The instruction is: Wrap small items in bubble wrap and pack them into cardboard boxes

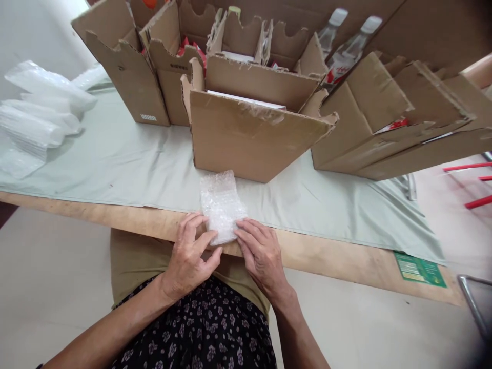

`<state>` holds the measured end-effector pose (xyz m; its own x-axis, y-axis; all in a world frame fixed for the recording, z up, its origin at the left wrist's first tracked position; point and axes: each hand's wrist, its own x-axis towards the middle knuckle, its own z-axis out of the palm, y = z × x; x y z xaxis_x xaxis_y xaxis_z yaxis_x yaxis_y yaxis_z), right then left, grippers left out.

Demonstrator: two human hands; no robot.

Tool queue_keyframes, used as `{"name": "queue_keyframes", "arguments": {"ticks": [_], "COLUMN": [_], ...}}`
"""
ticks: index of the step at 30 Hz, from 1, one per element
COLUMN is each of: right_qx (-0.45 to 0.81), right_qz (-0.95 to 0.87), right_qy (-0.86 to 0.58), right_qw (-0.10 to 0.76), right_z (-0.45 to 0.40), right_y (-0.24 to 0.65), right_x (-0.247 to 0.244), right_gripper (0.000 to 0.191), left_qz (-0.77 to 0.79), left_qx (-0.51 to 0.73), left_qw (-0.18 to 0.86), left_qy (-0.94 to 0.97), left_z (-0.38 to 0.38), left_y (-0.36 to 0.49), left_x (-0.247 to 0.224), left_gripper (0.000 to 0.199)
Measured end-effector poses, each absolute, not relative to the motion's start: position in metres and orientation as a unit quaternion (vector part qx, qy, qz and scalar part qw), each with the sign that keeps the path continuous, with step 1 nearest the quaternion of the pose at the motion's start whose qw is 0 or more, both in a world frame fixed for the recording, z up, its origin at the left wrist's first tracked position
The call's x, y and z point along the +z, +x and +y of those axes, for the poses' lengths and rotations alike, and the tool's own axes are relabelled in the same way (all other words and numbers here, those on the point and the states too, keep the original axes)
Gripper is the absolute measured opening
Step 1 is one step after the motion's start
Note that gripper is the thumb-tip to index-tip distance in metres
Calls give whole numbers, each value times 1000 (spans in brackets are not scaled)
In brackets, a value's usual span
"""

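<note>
A small flat bubble wrap piece (pixel 222 205) lies on the green cloth, its near end reaching over the table's bare wooden edge. My left hand (pixel 193 251) holds its lower left side with bent fingers, the thumb a little apart below. At the lower right side, my right hand (pixel 261 251) grips the same piece, fingers together and curled onto it. Whether anything is inside the wrap cannot be made out. Just beyond its far end stands an open cardboard box (pixel 249 136).
More cardboard boxes (pixel 142 87) line the back, some with red packets inside. Clear bottles (pixel 349 51) with white caps stand behind. Loose bubble wrap (pixel 42 123) is piled at the left. A green card (pixel 420 269) rests on the wooden edge (pixel 326 256) at the right.
</note>
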<state>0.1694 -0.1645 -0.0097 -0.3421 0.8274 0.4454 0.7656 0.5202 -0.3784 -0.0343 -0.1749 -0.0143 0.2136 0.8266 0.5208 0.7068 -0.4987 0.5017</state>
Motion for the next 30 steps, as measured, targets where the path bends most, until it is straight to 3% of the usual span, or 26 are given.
{"name": "queue_keyframes", "arguments": {"ticks": [9,15,20,26,30], "right_qx": [120,41,58,131,69], "right_qz": [-792,-774,-815,-793,-771], "right_qy": [-501,-518,-484,-485,-515], "right_qw": [329,361,313,345,367], "right_z": [-153,-164,-168,-165,-168], "right_y": [168,169,171,171,168], "right_x": [-5,0,1,-1,1], "right_gripper": [17,16,14,13,21], "left_qz": [474,511,515,466,506], "left_qx": [435,388,388,404,365], "left_qw": [146,123,111,141,124], "left_qy": [752,757,757,774,772], "left_z": [-171,-161,-160,-167,-154], "left_y": [-36,-39,-39,-43,-42], "left_x": [-13,-9,-9,-9,-8], "left_gripper": [12,5,20,28,28]}}
